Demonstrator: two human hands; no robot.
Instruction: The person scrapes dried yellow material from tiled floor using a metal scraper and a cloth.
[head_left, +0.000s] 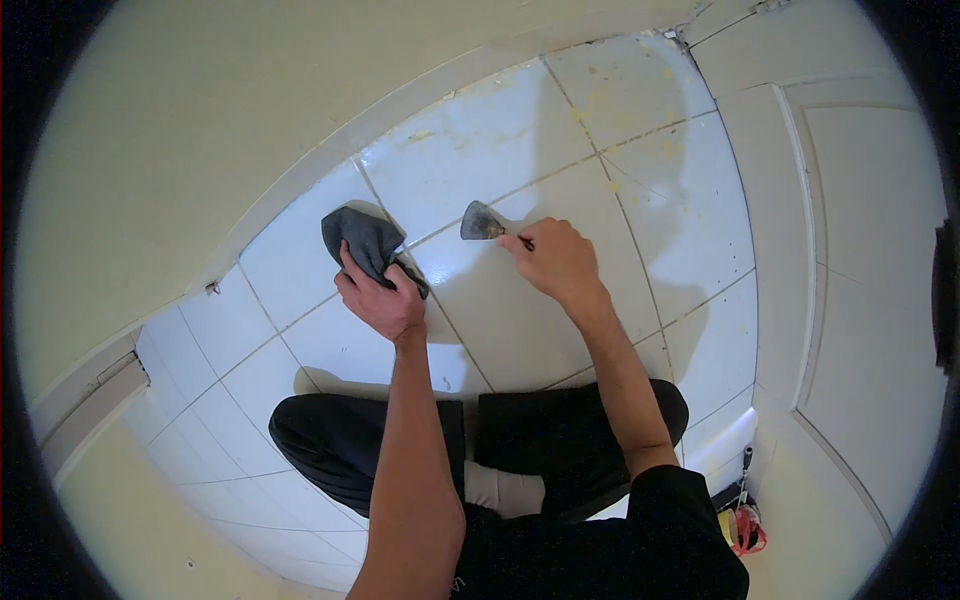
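Observation:
My left hand (383, 303) is closed on a bunched dark grey cloth (362, 238), close above the white floor tiles. In my right hand (562, 262) is a putty knife (482, 222), gripped by its handle. Its wide, dull grey blade points to the left, toward the cloth, with a gap between them. Most of the handle is hidden in my fingers. Whether the blade touches the tile I cannot tell. Yellowish smears and specks mark the tiles (640, 130) at the far right, and fainter ones lie along the far wall.
A cream wall with a baseboard (310, 195) curves along the far left. A pale panelled door (870, 220) stands on the right. At the lower right lie a red plastic bag (748, 530) and a dark-handled tool (745, 465). My folded legs (560, 430) rest close in front.

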